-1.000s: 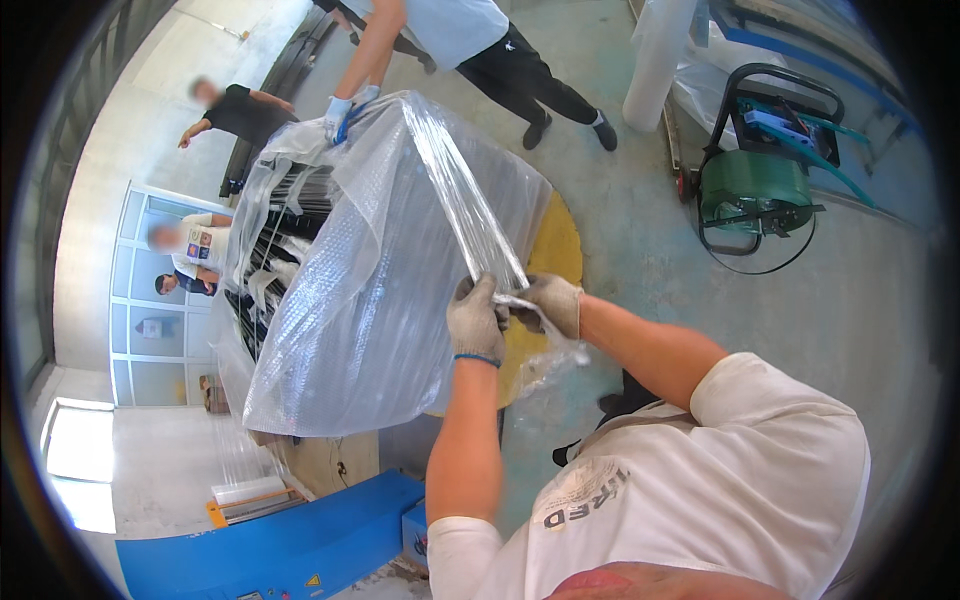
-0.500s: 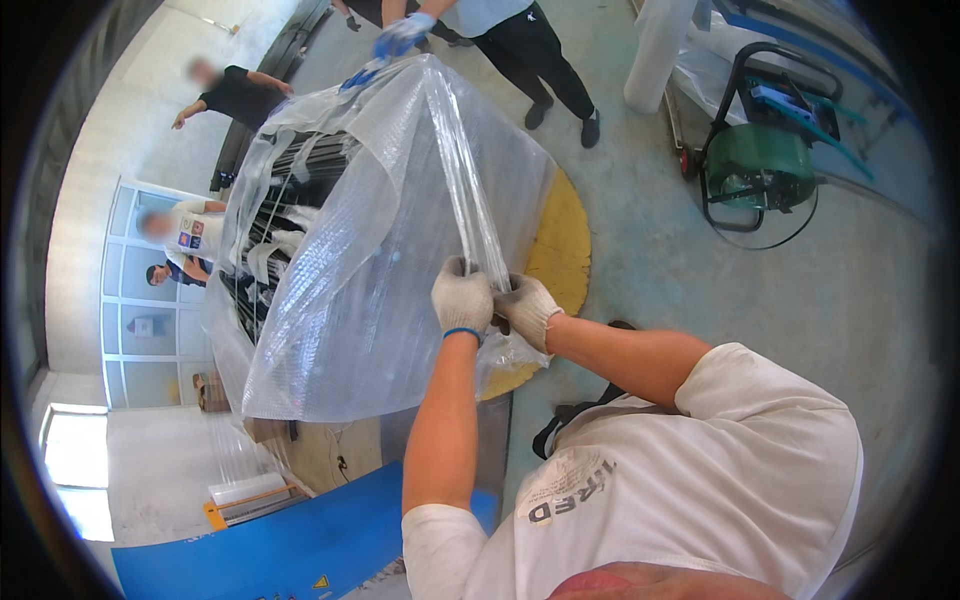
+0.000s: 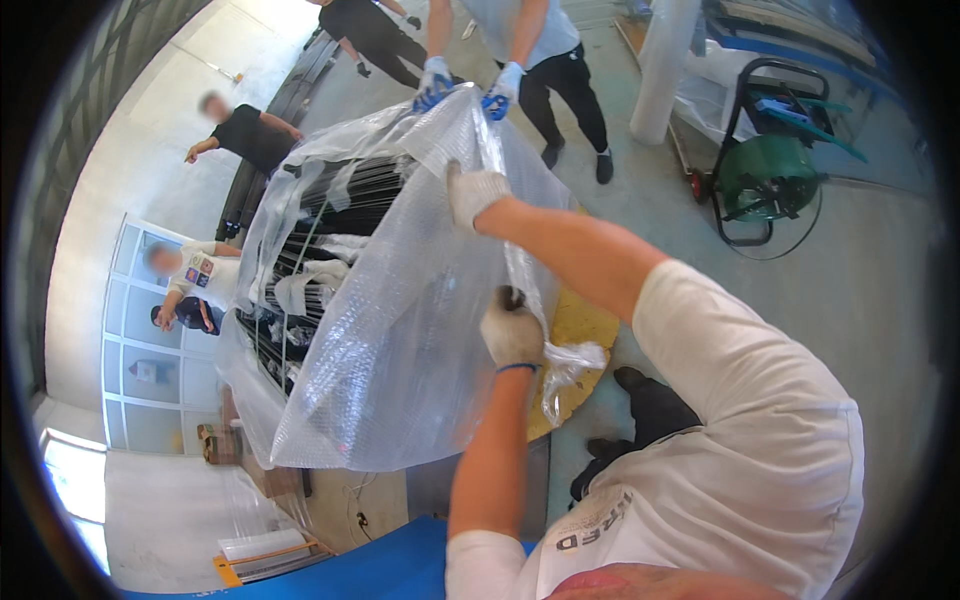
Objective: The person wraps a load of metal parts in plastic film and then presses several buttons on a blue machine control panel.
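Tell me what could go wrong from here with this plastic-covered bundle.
The loose film tail beside the left hand could snag or work loose.
The bubble wrap gapes at the picture's left, so the exposed dark rods might get scratched.
The co-worker's gloved hands are at its top edge near the right hand; uneven pulling might tear it.

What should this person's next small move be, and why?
Probably smooth the clear film strip down against the bubble wrap with the left hand: that hand is close beside the strip, the right hand is higher up at the wrap, and a bunched loose end of film sticks out past the wrap's side.
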`<state>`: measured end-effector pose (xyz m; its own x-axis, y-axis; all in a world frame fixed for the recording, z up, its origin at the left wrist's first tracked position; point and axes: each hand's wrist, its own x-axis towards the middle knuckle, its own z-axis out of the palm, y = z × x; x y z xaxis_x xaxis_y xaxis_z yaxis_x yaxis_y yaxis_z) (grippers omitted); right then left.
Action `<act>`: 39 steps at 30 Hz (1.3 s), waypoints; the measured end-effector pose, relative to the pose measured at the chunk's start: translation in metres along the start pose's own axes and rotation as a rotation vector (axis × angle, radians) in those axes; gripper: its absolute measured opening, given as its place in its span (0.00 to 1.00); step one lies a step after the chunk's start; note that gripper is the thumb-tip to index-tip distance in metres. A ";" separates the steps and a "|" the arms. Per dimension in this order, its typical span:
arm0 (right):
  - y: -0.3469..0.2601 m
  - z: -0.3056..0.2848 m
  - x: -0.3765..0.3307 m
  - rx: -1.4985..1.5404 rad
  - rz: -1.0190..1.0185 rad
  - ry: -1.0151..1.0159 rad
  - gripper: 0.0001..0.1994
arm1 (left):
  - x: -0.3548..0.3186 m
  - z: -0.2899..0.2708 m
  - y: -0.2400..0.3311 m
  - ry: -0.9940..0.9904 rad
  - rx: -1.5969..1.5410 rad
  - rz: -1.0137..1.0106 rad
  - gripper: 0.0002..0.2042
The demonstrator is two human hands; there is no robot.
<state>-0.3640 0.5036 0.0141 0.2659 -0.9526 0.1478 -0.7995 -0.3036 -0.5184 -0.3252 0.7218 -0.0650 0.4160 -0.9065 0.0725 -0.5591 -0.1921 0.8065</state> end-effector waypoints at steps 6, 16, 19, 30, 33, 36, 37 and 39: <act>-0.133 0.001 0.161 -0.138 -0.412 0.150 0.14 | -0.010 -0.047 -0.012 -0.039 -0.077 -0.229 0.16; -0.172 0.037 0.207 0.130 -0.610 -0.119 0.30 | 0.003 -0.036 -0.035 0.126 -0.186 -0.315 0.17; -0.087 -0.018 0.123 0.528 -0.463 0.526 0.21 | 0.021 -0.093 -0.014 0.049 -0.231 -0.270 0.14; 0.018 0.087 -0.127 1.966 0.669 -0.349 0.30 | 0.038 -0.096 -0.002 -0.230 -0.315 -0.402 0.16; 0.012 0.082 -0.145 1.672 0.717 -0.171 0.27 | 0.043 -0.089 -0.020 -0.213 -0.113 -0.213 0.14; -0.004 0.081 -0.167 1.512 0.753 -0.017 0.26 | 0.040 -0.092 -0.029 -0.146 -0.054 -0.064 0.13; 0.000 0.082 -0.168 1.468 0.749 0.043 0.26 | 0.040 -0.091 -0.030 -0.140 -0.143 -0.080 0.14; 0.012 0.088 -0.172 1.451 0.744 0.139 0.26 | 0.043 -0.080 -0.033 0.004 -0.225 -0.140 0.15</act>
<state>-0.3715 0.6653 -0.0915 -0.0354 -0.8908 -0.4530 0.4456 0.3917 -0.8050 -0.2318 0.7195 -0.0422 0.4812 -0.8754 -0.0466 -0.3227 -0.2263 0.9190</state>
